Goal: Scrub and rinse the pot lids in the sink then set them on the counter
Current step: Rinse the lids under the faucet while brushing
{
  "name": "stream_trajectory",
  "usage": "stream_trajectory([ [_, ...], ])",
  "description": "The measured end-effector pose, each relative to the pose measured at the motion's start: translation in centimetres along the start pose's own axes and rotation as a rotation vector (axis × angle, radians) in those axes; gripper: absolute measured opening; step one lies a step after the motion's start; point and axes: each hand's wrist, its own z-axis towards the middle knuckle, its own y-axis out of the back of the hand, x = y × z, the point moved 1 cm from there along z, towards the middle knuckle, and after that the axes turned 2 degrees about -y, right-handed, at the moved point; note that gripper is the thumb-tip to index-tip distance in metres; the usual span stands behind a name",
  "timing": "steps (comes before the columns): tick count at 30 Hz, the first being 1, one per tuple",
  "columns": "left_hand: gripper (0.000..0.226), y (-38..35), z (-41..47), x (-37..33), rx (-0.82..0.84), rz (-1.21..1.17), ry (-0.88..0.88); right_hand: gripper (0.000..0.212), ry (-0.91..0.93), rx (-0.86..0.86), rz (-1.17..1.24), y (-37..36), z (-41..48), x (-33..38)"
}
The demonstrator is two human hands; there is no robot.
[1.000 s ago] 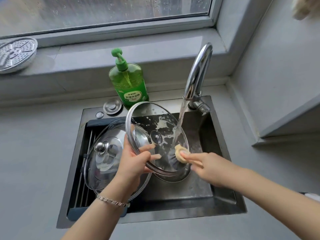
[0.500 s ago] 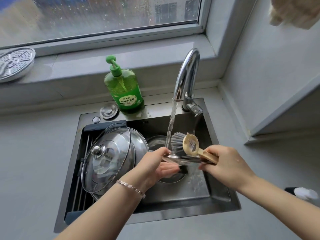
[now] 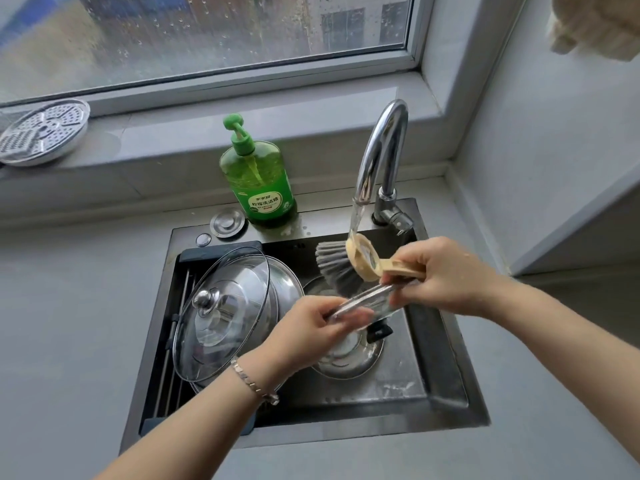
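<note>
Over the sink (image 3: 450,396) I hold a glass pot lid (image 3: 367,299) nearly flat and edge-on to me, its black knob (image 3: 379,332) pointing down. My left hand (image 3: 311,327) grips its near-left rim. My right hand (image 3: 440,271) grips the beige handle of a dish brush (image 3: 343,268) and also pinches the lid's right rim. Water from the faucet (image 3: 381,147) falls on the brush head. A second glass lid (image 3: 221,317) with a steel knob leans at the sink's left, against a steel lid (image 3: 289,282).
A green soap bottle (image 3: 259,181) stands behind the sink beside a round steel cap (image 3: 228,222). A perforated steamer plate (image 3: 41,133) lies on the window sill. Grey counter (image 3: 69,306) surrounds the sink. A steel drain bowl (image 3: 346,358) sits under the held lid.
The lid went from upright and soapy to flat and edge-on. The brush left the lid's face and rose under the running water. My right hand has taken the lid's rim.
</note>
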Motion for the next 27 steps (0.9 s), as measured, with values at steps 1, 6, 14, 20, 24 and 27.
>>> stream_trajectory([
  [1,0.022,0.1,0.1,-0.3,-0.067,-0.049,0.008,0.025,0.013,-0.054,0.030,-0.2,0.2,0.1],
  [6,0.042,0.2,0.8,0.8,-0.348,-0.379,0.234,0.047,-0.036,-0.326,0.021,-1.6,-0.1,-0.9],
  [14,0.046,0.8,1.5,0.4,-0.613,-0.712,0.327,0.041,-0.331,-0.159,0.125,-7.3,1.2,-2.9],
  [20,0.047,1.4,1.8,-0.4,-0.632,-0.721,0.293,0.034,-0.276,-0.179,0.196,-6.6,2.9,-2.7],
  [24,0.044,1.3,1.9,-0.9,-0.617,-0.662,0.260,0.034,-0.235,-0.163,0.187,-6.6,2.8,-1.9],
  [27,0.044,1.4,1.8,-0.9,-0.613,-0.659,0.275,0.032,-0.158,-0.118,0.211,-7.0,2.5,-0.7],
])
